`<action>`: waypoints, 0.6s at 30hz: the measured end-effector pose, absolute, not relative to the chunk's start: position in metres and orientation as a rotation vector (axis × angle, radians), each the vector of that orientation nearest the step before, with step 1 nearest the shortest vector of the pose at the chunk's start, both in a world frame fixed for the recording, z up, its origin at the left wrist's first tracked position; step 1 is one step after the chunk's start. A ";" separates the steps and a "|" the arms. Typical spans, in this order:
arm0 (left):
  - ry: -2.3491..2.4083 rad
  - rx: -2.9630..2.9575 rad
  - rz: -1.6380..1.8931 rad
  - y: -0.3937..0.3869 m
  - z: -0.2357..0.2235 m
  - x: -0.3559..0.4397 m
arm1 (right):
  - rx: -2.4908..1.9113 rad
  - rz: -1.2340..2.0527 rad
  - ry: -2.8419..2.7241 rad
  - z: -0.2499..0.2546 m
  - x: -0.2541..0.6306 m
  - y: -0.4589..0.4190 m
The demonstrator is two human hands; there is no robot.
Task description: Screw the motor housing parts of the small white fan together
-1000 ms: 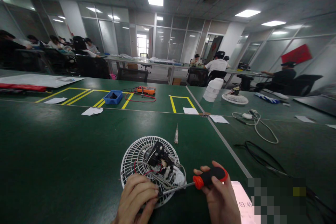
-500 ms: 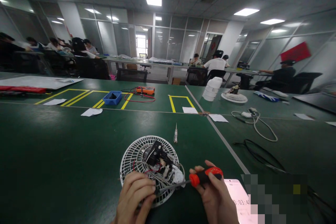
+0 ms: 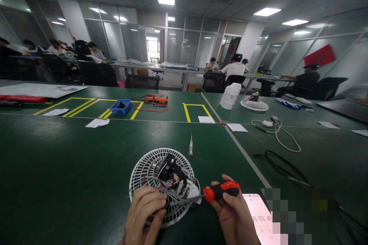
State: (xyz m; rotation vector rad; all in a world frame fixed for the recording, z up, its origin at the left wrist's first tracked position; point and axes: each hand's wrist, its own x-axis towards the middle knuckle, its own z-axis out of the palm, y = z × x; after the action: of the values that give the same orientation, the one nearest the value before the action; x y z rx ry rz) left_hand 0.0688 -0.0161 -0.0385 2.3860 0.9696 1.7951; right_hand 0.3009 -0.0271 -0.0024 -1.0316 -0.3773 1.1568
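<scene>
My right hand grips a screwdriver by its red and black handle. Its shaft points left, across the lower part of a white round fan grille. At the shaft's tip, the fingers of my left hand are pinched around a small dark piece, mostly hidden by the fingertips. On the grille sits a black fan motor assembly with grey and red wires and a white plastic part beside it. Beyond the grille, a clear-handled tester screwdriver lies on the green table.
A phone showing a timer lies right of my right hand. Farther back are a blue bin, an orange multimeter, a white container and another fan grille. Cables lie at the right. People sit at tables behind.
The whole view has shifted slightly, so things appear a little farther left. Both hands keep their grip, and the screwdriver stays at the left fingertips.
</scene>
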 end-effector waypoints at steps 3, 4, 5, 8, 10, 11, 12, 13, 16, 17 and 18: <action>1.001 2.331 1.836 -0.015 -0.048 0.069 | -1.029 1.142 -0.350 0.000 0.301 -0.027; 1.036 2.319 1.863 -0.014 -0.051 0.069 | -1.031 1.132 -0.339 0.001 0.301 -0.027; 1.088 2.314 1.886 -0.013 -0.053 0.070 | -1.032 1.118 -0.326 0.001 0.301 -0.026; 1.303 2.274 1.879 -0.006 -0.053 0.069 | -1.042 1.068 -0.265 0.002 0.306 -0.024; 1.431 2.210 1.769 0.000 -0.050 0.068 | -1.049 1.025 -0.200 0.001 0.310 -0.022; 1.490 2.177 1.690 0.003 -0.048 0.068 | -1.051 1.003 -0.170 0.001 0.312 -0.021; 1.536 2.157 1.601 0.005 -0.046 0.067 | -1.052 0.983 -0.146 0.001 0.314 -0.020; 1.568 2.148 1.506 0.008 -0.045 0.067 | -1.052 0.970 -0.130 0.000 0.316 -0.019; 1.557 2.174 1.301 0.011 -0.044 0.065 | -1.060 0.945 -0.121 -0.002 0.320 -0.017; 1.540 2.184 1.275 0.011 -0.044 0.064 | -1.062 0.936 -0.123 -0.002 0.320 -0.017; 1.529 2.187 1.273 0.011 -0.045 0.064 | -1.063 0.928 -0.122 -0.002 0.320 -0.017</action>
State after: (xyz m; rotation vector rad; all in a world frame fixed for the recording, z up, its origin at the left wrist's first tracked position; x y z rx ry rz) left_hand 0.0638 0.0109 -0.0446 2.1873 1.5290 1.2729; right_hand 0.3202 -0.0173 -0.0018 -1.0627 -0.1216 0.9276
